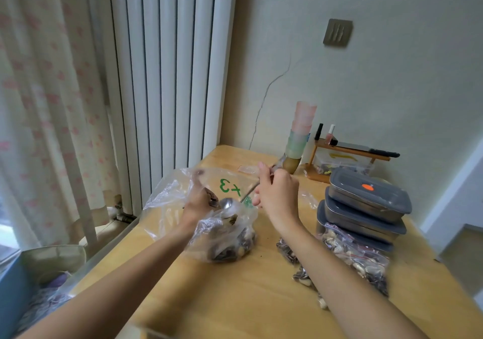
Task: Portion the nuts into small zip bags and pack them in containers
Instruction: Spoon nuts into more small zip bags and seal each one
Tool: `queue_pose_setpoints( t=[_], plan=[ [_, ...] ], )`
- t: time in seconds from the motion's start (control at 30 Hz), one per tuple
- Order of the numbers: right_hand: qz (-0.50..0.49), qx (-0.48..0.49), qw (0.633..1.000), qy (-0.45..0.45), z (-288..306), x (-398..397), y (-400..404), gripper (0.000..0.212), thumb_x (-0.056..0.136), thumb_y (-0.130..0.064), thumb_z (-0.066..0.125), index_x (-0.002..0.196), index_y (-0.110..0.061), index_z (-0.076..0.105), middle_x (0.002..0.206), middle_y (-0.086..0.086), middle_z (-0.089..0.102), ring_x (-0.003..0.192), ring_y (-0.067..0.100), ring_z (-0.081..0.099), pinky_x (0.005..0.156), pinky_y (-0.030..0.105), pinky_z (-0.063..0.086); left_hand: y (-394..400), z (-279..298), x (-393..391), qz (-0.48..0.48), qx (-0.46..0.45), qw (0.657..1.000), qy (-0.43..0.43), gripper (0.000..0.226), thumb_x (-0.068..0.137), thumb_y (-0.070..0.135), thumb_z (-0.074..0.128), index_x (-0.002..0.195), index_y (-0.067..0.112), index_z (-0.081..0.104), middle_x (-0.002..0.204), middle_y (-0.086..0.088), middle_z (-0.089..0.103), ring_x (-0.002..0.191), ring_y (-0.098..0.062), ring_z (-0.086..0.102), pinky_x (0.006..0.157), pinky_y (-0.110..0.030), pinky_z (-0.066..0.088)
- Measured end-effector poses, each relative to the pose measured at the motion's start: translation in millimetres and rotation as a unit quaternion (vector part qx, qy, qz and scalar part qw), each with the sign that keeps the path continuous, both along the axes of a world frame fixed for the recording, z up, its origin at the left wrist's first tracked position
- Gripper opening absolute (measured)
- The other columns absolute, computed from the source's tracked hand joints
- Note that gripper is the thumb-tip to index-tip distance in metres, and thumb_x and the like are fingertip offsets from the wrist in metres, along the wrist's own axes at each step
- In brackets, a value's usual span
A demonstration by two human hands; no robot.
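Near the table's (235, 299) left edge sits my big clear plastic bag (209, 223), crinkled, marked with green writing, its bottom heaped with mixed nuts (230, 250), dark and pale. My left hand (198, 202) has its grip clenched on the bag's open mouth, holding it up. My right hand (277, 195) pinches the handle of a metal spoon (228, 206), bowl dipped into the opening. Filled small zip bags (352, 255) lie toward the right edge, touching three stacked grey-lidded containers (366, 205), the top one bearing an orange sticker.
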State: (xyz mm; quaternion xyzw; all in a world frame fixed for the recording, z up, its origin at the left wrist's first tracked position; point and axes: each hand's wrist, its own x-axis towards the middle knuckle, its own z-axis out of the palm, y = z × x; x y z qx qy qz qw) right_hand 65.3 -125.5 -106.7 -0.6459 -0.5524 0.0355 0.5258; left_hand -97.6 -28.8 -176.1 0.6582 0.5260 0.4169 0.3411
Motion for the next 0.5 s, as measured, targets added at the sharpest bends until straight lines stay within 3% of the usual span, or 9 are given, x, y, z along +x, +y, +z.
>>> queue_pose_setpoints(
  t=[0.03,0.1,0.13,0.17,0.23,0.3,0.37,0.43,0.5],
  plan=[
    [0.004,-0.067,0.994,0.084,-4.1,0.3,1.1,0.052,0.11,-0.041,0.046,0.084,-0.001,0.069,0.059,0.009,0.07,0.048,0.018,0.07,0.051,0.032,0.059,2.8,-4.2,-1.5,0.007,-0.008,1.0,-0.006,0.053,0.089,-0.013,0.061,0.139,-0.003,0.043,0.079,-0.003,0.063,0.071,-0.013,0.07,0.067,-0.022,0.053],
    [0.023,-0.181,0.956,0.23,-13.8,1.4,5.0,0.051,0.109,-0.042,0.046,0.095,0.002,0.068,0.069,0.013,0.075,0.058,0.022,0.074,0.053,0.026,0.057,-5.2,-3.7,-0.2,0.014,-0.013,0.998,-0.056,0.041,0.097,-0.004,0.045,0.13,0.019,0.041,0.071,-0.01,0.062,0.06,-0.019,0.066,0.063,-0.031,0.057],
    [0.042,-0.215,0.934,0.283,-18.3,1.9,6.4,0.049,0.109,-0.041,0.047,0.1,0.003,0.066,0.076,0.015,0.076,0.062,0.024,0.075,0.056,0.026,0.056,-10.2,-3.1,2.5,0.015,-0.011,0.997,-0.078,0.046,0.097,-0.005,0.044,0.129,0.027,0.035,0.072,-0.012,0.06,0.062,-0.022,0.063,0.064,-0.033,0.058],
    [0.061,-0.242,0.917,0.313,-22.8,2.7,7.9,0.046,0.109,-0.04,0.049,0.103,0.003,0.064,0.083,0.016,0.075,0.064,0.023,0.073,0.058,0.026,0.056,-15.0,-1.8,5.3,0.01,-0.003,0.997,-0.078,0.057,0.093,-0.009,0.049,0.131,0.029,0.03,0.073,-0.012,0.059,0.063,-0.02,0.062,0.064,-0.025,0.057],
    [0.084,-0.291,0.902,0.307,-31.0,4.4,9.2,0.043,0.106,-0.04,0.057,0.105,0.002,0.063,0.087,0.013,0.071,0.063,0.019,0.066,0.056,0.024,0.052,-22.6,-3.8,7.6,-0.014,0.022,0.998,-0.051,0.077,0.081,-0.017,0.064,0.136,0.02,0.025,0.075,-0.011,0.06,0.063,-0.014,0.059,0.057,-0.011,0.05],
    [0.063,-0.33,0.908,0.251,-33.8,5.2,7.5,0.04,0.103,-0.042,0.061,0.096,-0.003,0.066,0.078,0.006,0.064,0.053,0.013,0.055,0.046,0.019,0.042,-22.2,-8.7,10.1,-0.021,0.021,0.998,-0.048,0.082,0.076,-0.019,0.07,0.137,0.012,0.025,0.078,-0.014,0.063,0.063,-0.012,0.059,0.056,-0.01,0.048],
    [0.035,-0.343,0.922,0.178,-31.3,4.5,5.1,0.045,0.103,-0.046,0.059,0.081,-0.008,0.069,0.063,0.0,0.058,0.044,0.011,0.045,0.043,0.019,0.036,-20.5,-11.2,10.4,-0.021,0.01,0.999,-0.029,0.085,0.077,-0.015,0.072,0.138,0.017,0.023,0.083,-0.012,0.068,0.067,-0.012,0.064,0.058,-0.011,0.049],
    [0.041,-0.343,0.924,0.163,-25.4,0.8,2.6,0.053,0.105,-0.048,0.053,0.072,-0.009,0.068,0.053,-0.002,0.052,0.039,0.012,0.037,0.044,0.018,0.032,-20.5,-10.1,12.3,-0.021,-0.009,0.999,-0.034,0.071,0.085,-0.01,0.066,0.137,0.018,0.027,0.083,-0.013,0.07,0.068,-0.013,0.066,0.057,-0.011,0.049],
    [0.082,-0.338,0.913,0.213,-19.9,-5.0,1.6,0.057,0.107,-0.048,0.048,0.072,-0.008,0.068,0.051,-0.004,0.049,0.038,0.011,0.032,0.042,0.019,0.026,-17.7,-6.5,15.9,-0.009,-0.042,0.995,-0.09,0.037,0.101,0.005,0.046,0.135,0.016,0.036,0.079,-0.017,0.07,0.059,-0.01,0.066,0.052,-0.01,0.046]
  ],
)
